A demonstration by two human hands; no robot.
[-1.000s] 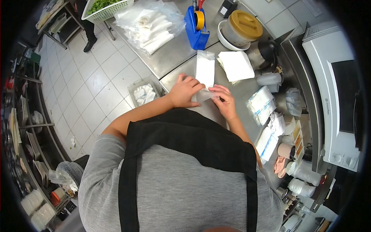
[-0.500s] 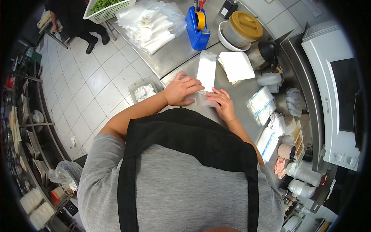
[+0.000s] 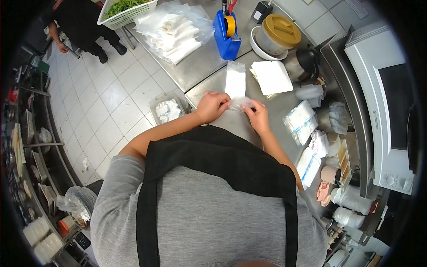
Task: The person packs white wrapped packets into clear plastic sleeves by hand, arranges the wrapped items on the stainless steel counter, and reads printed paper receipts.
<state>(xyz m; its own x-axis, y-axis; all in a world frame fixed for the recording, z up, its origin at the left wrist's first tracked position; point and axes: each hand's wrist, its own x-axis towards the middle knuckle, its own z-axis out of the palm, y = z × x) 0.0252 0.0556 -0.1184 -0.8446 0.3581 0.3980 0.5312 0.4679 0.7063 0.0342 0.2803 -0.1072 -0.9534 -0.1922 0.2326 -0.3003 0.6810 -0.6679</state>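
Observation:
A clear plastic bag with a white folded paper inside (image 3: pixel 235 81) lies on the steel counter in front of me. My left hand (image 3: pixel 213 106) pinches the left side of the bag's near end, its fingers curled together. At the right side of that end, my right hand (image 3: pixel 256 113) grips the plastic between thumb and fingers. To the right of the bag sits a stack of white paper sheets (image 3: pixel 272 77). Beyond lies a pile of bagged white rolls (image 3: pixel 174 33), beside a blue tape dispenser (image 3: pixel 227 38).
A plastic tub (image 3: pixel 168 109) stands left of the counter corner. Greens fill a white basket (image 3: pixel 126 12) at the back. A person in dark clothes (image 3: pixel 80 26) stands at the upper left. A lidded container (image 3: pixel 280 32), a jug (image 3: pixel 302 62) and a microwave (image 3: pixel 382 115) are at the right.
Both hands have closed on the near end of the bag, and the bag has shifted slightly. The person at the upper left has come further into view.

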